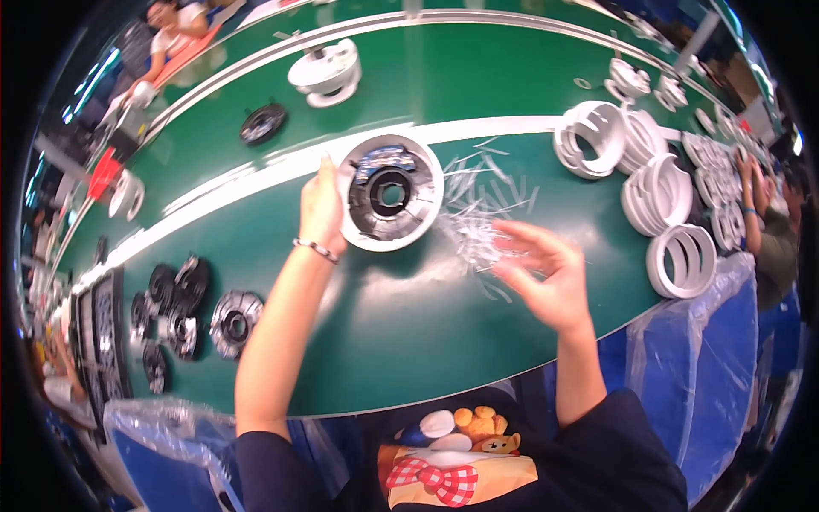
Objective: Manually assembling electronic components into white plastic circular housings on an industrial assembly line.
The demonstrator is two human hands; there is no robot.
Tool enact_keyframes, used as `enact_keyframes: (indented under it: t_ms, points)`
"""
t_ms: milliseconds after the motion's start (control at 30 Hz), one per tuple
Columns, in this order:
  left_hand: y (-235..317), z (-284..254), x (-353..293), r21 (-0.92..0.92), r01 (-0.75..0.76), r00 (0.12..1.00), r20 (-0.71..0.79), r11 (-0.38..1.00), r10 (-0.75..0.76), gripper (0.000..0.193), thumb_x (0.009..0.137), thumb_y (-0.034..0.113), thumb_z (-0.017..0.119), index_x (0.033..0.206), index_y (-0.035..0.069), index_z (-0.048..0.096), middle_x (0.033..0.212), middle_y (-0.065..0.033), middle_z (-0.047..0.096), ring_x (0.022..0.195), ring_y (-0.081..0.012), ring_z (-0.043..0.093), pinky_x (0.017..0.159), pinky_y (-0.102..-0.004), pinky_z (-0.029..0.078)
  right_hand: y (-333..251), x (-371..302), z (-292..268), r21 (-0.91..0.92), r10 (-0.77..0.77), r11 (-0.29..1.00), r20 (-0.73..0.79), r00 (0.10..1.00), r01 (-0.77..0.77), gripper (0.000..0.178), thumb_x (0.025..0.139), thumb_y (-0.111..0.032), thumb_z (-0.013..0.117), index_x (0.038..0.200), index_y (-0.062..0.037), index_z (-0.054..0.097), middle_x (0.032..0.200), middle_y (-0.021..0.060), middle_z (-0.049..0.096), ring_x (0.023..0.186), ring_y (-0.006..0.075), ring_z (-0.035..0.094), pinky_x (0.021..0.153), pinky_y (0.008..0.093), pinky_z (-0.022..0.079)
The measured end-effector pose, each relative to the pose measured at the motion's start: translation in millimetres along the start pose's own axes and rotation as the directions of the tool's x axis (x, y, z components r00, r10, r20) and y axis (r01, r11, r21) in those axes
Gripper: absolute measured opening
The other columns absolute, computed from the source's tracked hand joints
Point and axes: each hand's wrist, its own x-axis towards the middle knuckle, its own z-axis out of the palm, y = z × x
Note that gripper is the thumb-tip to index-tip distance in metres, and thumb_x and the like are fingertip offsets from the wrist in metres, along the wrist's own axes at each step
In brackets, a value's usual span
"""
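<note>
Holding white ring [391, 193] rim, left hand [322, 207] | right hand [546, 273] open beside

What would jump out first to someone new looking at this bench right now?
Probably the round white housing with a dark metal core at the middle of the green belt, steadied at its left rim by the left hand. Just right of it lies a scatter of thin white strips, with the right hand open over them. Stacked white rings crowd the right side.
</note>
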Motion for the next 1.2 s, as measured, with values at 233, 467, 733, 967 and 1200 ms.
enact_keyframes:
  t_ms: [233,467,733,967,1200]
  points:
    - [-10.6,81.0,110.3,0.012,0.083,0.996,0.036,0.996,-0.084,0.045,0.085,0.042,0.041,0.092,-0.002,0.050,0.084,-0.0113,0.057,0.065,-0.0217,0.060,0.050,-0.0373,0.050,32.9,63.0,-113.7,-0.835,-0.550,0.537,-0.237,0.801,0.122,0.025,0.066,-0.009,0.064,0.089,-0.0010,0.059,0.097,0.0126,0.059,0.094,0.0301,0.052,0.082,0.0363,0.040]
    - [-53.6,116.2,253.4,0.318,-0.163,0.969,-0.127,0.934,0.212,0.052,0.079,0.046,0.046,0.075,-0.005,0.058,0.061,-0.0114,0.055,0.054,-0.0193,0.054,0.045,-0.0333,0.042,29.7,147.4,-141.4,-0.953,-0.631,0.271,-0.069,0.773,0.136,0.039,0.063,0.004,0.053,0.101,-0.0035,0.053,0.111,0.0148,0.049,0.105,0.0339,0.043,0.090,0.0395,0.035]
    - [30.3,88.4,189.3,0.424,-0.879,0.111,0.627,-0.218,0.771,0.012,0.073,0.011,0.056,0.084,0.005,0.055,0.076,-0.0114,0.057,0.072,-0.0276,0.056,0.061,-0.0349,0.045,32.6,192.3,-201.4,-0.920,-0.195,0.368,-0.220,0.956,-0.137,0.013,0.058,0.000,0.062,0.071,-0.0001,0.062,0.063,0.0125,0.060,0.059,0.0208,0.059,0.057,0.0290,0.046]
    - [81.0,-48.8,259.9,0.950,-0.308,0.599,0.234,-0.049,0.766,0.031,0.072,0.022,0.059,0.096,0.004,0.053,0.094,-0.0155,0.057,0.089,-0.0297,0.054,0.076,-0.0365,0.043,-48.3,164.1,-174.9,-0.880,-0.434,0.462,-0.336,0.836,-0.113,0.015,0.071,-0.010,0.061,0.084,-0.0017,0.063,0.066,0.0064,0.061,0.050,0.0091,0.051,0.049,0.0216,0.039]
    - [57.9,-71.1,259.5,0.992,-0.107,0.907,0.072,0.061,0.416,0.046,0.064,0.030,0.068,0.101,0.005,0.056,0.102,-0.0143,0.056,0.097,-0.0276,0.053,0.086,-0.0332,0.041,-44.4,126.3,-45.6,-0.632,-0.457,0.625,0.180,0.871,0.459,0.037,0.065,0.004,0.058,0.102,-0.0027,0.056,0.089,0.0115,0.060,0.050,0.0121,0.052,0.044,0.0209,0.040]
